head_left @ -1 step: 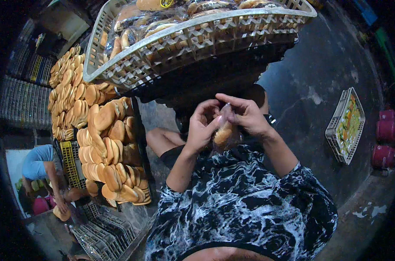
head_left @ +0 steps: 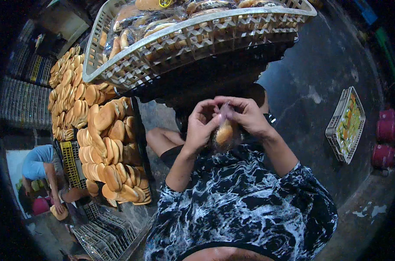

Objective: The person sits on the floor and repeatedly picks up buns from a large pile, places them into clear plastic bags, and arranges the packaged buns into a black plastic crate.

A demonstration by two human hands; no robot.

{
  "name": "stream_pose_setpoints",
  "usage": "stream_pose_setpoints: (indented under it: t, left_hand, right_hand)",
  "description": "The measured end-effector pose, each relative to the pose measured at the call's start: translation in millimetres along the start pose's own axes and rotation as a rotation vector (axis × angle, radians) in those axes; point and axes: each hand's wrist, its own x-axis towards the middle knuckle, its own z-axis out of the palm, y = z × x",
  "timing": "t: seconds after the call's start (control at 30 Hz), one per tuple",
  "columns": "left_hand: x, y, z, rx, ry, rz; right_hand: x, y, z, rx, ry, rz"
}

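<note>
A clear plastic bag with a bread bun (head_left: 225, 134) inside hangs in front of my chest, its gathered top pinched between my fingers. My left hand (head_left: 202, 123) grips the bag's neck from the left, thumb and fingers pressed together. From the other side my right hand (head_left: 248, 116) pinches the same neck, and the fingertips of both hands meet there. Beyond my hands stands a pale plastic crate (head_left: 197, 34) filled with bagged buns (head_left: 156, 25).
Left of me are heaps of unwrapped buns (head_left: 112, 150). A person in a blue shirt (head_left: 39, 162) bends at the far left, a hand on a bun, near stacked crates (head_left: 106, 235). On the right floor lie a shallow crate (head_left: 346, 126) and red containers (head_left: 385, 126).
My fingertips have drawn closer together at the bag's neck, and the bagged bun has turned slightly. At the left, the other person's hand has shifted a little with the bun.
</note>
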Motion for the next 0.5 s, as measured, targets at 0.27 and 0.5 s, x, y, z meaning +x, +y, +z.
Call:
stream_pose_setpoints:
  t: [0.27, 0.5]
  left_hand:
    - [-7.0, -12.5, -1.6, 0.183, 0.016, -0.047]
    - [-25.3, -6.4, 25.4, 0.403, 0.018, -0.023]
  right_hand:
    - [-3.4, 9.7, -7.9, -0.46, 0.067, -0.145]
    - [-41.5, 3.2, -10.9, -0.865, 0.113, -0.267]
